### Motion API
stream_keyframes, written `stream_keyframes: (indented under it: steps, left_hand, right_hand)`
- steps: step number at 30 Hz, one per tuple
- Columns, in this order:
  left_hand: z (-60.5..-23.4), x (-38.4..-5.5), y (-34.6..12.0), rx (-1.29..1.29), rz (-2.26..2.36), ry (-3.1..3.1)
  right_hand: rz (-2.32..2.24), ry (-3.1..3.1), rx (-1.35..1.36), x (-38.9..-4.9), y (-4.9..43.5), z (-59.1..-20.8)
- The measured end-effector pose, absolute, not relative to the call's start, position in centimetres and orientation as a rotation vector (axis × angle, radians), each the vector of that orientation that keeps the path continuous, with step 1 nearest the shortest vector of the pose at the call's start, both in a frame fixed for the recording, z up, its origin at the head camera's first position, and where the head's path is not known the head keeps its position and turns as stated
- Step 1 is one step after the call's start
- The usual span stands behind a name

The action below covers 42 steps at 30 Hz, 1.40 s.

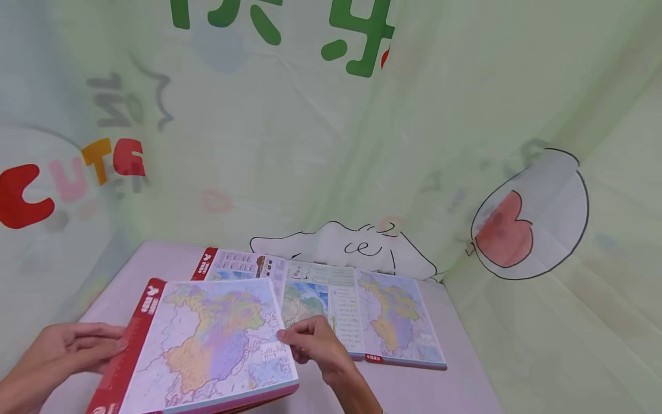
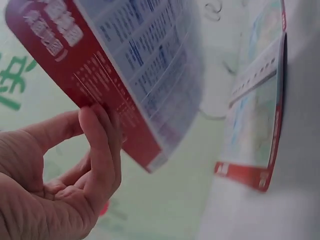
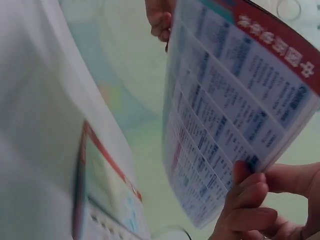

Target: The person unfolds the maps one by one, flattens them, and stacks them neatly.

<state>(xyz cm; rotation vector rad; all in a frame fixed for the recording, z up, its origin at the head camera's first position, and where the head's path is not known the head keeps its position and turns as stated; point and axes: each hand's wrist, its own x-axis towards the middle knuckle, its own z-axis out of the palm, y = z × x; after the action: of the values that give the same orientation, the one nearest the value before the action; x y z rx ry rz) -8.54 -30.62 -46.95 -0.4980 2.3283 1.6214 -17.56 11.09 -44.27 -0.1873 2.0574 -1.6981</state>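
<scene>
A folded map (image 1: 217, 333) with a red border strip and a coloured country map on its face is held up over the table, tilted. My left hand (image 1: 72, 353) pinches its red left edge between thumb and fingers. On the opposite edge my right hand (image 1: 320, 348) pinches the map, thumb on the face. Its underside, seen in the left wrist view, is a printed sheet (image 2: 145, 55) with text blocks beside a red strip. The right wrist view shows that same text side (image 3: 220, 105), with the right fingers (image 3: 250, 195) gripping its edge.
Behind the held map, more map sheets (image 1: 320, 305) lie on the pale table (image 1: 465, 385), partly covered by it. A right-hand panel (image 1: 395, 316) shows a similar country map. A pale green printed curtain (image 1: 289, 172) hangs around the table, close behind the sheets.
</scene>
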Motion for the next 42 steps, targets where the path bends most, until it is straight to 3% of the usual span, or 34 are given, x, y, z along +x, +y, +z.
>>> stream_keyframes:
  steps: [8, 17, 26, 42]
  left_hand:
    - [-47.7, -16.7, -23.2, -0.202, 1.850, 2.553]
    - [-52.4, -24.4, -17.9, -0.215, 1.839, 2.628]
    - [-57.5, -25.7, -14.4, -0.467, 1.652, 2.743]
    - [-58.6, -26.1, -15.1, -0.464, 1.679, 2.801]
  right_hand:
    - [-1.632, 2.652, -0.071, -21.7, 14.3, -45.6]
    - [-1.625, 2.803, 0.142, -25.9, 16.4, -49.5]
    - [-1.412, 2.906, 0.424, -27.3, 16.9, -54.6]
    - [-1.580, 2.930, 0.553, -28.2, 16.0, -56.1]
